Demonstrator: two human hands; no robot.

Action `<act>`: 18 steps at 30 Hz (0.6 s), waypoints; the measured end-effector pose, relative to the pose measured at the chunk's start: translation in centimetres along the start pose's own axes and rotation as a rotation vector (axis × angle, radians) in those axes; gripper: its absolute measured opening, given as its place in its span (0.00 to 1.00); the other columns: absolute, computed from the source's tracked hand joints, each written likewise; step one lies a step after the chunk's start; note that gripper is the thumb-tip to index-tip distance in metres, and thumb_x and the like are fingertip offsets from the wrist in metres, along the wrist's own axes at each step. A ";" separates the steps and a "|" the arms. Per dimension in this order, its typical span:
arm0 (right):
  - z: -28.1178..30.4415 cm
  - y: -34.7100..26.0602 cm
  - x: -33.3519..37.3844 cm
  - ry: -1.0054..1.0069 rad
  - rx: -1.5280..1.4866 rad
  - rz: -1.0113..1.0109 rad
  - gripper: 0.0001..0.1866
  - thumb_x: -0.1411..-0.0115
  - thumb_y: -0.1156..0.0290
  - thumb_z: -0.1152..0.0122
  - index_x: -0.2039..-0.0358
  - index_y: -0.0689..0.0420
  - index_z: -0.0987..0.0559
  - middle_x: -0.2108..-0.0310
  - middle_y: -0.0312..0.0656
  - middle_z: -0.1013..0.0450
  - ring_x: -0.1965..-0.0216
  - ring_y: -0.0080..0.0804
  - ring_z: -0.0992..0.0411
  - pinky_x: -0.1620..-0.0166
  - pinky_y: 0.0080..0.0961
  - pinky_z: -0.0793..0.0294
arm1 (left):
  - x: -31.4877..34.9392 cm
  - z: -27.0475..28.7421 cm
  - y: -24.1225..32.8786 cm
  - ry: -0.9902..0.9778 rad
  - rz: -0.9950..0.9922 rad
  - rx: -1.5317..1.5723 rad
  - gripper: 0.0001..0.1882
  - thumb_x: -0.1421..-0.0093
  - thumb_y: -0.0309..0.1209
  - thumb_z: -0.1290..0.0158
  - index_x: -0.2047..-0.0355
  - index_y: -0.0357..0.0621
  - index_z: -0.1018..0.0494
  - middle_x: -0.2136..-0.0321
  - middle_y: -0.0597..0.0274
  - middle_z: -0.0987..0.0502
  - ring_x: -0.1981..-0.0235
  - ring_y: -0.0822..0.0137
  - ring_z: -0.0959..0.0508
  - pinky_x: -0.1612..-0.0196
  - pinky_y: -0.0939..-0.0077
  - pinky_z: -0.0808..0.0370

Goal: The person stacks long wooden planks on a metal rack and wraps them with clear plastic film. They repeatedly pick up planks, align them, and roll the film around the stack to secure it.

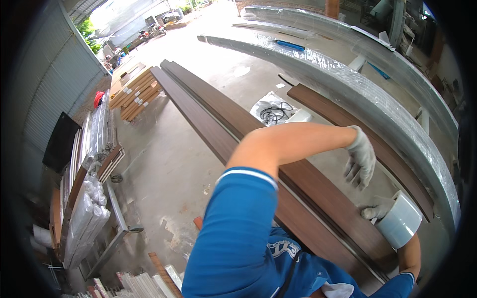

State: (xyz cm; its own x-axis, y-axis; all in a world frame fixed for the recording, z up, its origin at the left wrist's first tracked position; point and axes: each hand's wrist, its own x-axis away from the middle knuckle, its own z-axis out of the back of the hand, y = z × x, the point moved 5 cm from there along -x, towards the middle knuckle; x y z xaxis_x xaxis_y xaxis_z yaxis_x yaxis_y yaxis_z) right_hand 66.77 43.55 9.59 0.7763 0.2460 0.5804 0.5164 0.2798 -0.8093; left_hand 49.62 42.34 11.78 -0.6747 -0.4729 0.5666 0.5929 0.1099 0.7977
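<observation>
My left arm reaches across to the right, over the long brown planks (328,193). At its end my left hand (361,160), in a grey glove, hangs with its fingers loosely extended, holding nothing. Lower down, my right hand (378,209), gloved too, is closed on a roll of clear stretch film (401,221). The roll is tilted beside the planks' near right edge and hides part of that hand and wrist. Two planks lie side by side with a dark gap between them, running from far left to near right.
Another brown plank (357,134) lies to the right, beside long film-wrapped bundles (338,69) with a blue tool (289,45) on top. A black cable (275,114) sits on white wrapping. Stacked boards (134,94) and a metal-framed cart (117,211) stand left.
</observation>
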 end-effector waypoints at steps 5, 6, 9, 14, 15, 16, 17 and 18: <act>0.4 1.9 1.5 0.063 -0.032 -0.179 0.52 0.46 0.31 0.34 0.36 0.63 0.28 0.40 0.50 0.27 0.38 0.36 0.30 0.35 0.32 0.33 | -10.8 5.6 0.2 0.052 0.140 -0.336 0.21 0.35 0.45 0.41 0.48 0.46 0.19 0.54 0.52 0.17 0.60 0.60 0.16 0.52 0.65 0.18; 0.8 2.6 1.6 0.090 -0.029 -0.147 0.51 0.45 0.31 0.34 0.36 0.62 0.28 0.40 0.49 0.27 0.39 0.36 0.30 0.36 0.32 0.33 | -13.1 5.2 0.3 -0.014 0.128 -0.358 0.21 0.35 0.45 0.41 0.48 0.46 0.19 0.54 0.52 0.18 0.61 0.60 0.16 0.53 0.64 0.17; 2.3 4.6 2.1 0.195 -0.029 -0.020 0.48 0.43 0.32 0.36 0.37 0.61 0.27 0.42 0.47 0.26 0.40 0.34 0.29 0.37 0.32 0.33 | -18.4 2.7 -0.9 0.074 0.038 -0.463 0.21 0.34 0.39 0.45 0.45 0.41 0.22 0.51 0.48 0.19 0.52 0.60 0.17 0.52 0.65 0.18; 7.7 5.0 3.2 0.434 -0.058 0.227 0.45 0.40 0.33 0.38 0.38 0.60 0.25 0.44 0.44 0.25 0.42 0.32 0.29 0.39 0.32 0.32 | -20.2 -2.0 -4.4 0.405 -0.378 0.552 0.18 0.33 0.34 0.46 0.45 0.42 0.27 0.51 0.53 0.24 0.58 0.61 0.19 0.56 0.66 0.18; 8.3 4.5 3.6 0.500 -0.077 0.291 0.44 0.39 0.33 0.39 0.38 0.59 0.25 0.45 0.43 0.24 0.42 0.31 0.29 0.40 0.32 0.32 | -20.1 -2.3 -4.8 0.466 -0.326 0.747 0.18 0.33 0.34 0.45 0.44 0.42 0.28 0.51 0.54 0.25 0.59 0.61 0.19 0.57 0.66 0.18; 9.1 4.3 4.4 0.584 -0.116 0.342 0.43 0.38 0.33 0.39 0.38 0.59 0.25 0.45 0.42 0.24 0.43 0.31 0.29 0.40 0.32 0.31 | -20.0 -2.6 -4.0 0.474 -0.374 0.776 0.19 0.33 0.33 0.45 0.44 0.43 0.29 0.52 0.55 0.26 0.60 0.61 0.20 0.58 0.66 0.18; 9.2 4.0 5.1 0.692 -0.165 0.385 0.42 0.38 0.33 0.40 0.38 0.59 0.24 0.46 0.42 0.24 0.43 0.31 0.29 0.41 0.32 0.31 | -19.7 -2.8 -3.4 0.535 -0.326 0.783 0.19 0.33 0.33 0.45 0.43 0.43 0.30 0.52 0.55 0.26 0.62 0.61 0.20 0.58 0.66 0.18; 9.1 4.4 6.4 0.847 -0.167 0.348 0.42 0.36 0.33 0.45 0.37 0.58 0.26 0.43 0.44 0.26 0.39 0.34 0.32 0.37 0.35 0.33 | -19.3 -2.8 -3.1 0.693 -0.145 0.711 0.21 0.33 0.32 0.44 0.41 0.43 0.32 0.53 0.56 0.26 0.61 0.60 0.20 0.58 0.66 0.18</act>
State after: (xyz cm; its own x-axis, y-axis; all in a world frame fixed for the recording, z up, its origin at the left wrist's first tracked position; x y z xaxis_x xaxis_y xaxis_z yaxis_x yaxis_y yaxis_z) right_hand 70.72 54.83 10.59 0.8682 -0.4868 0.0965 0.1996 0.1644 -0.9660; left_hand 62.07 48.70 -2.22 -0.1808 -0.9031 0.3896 -0.0280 0.4007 0.9158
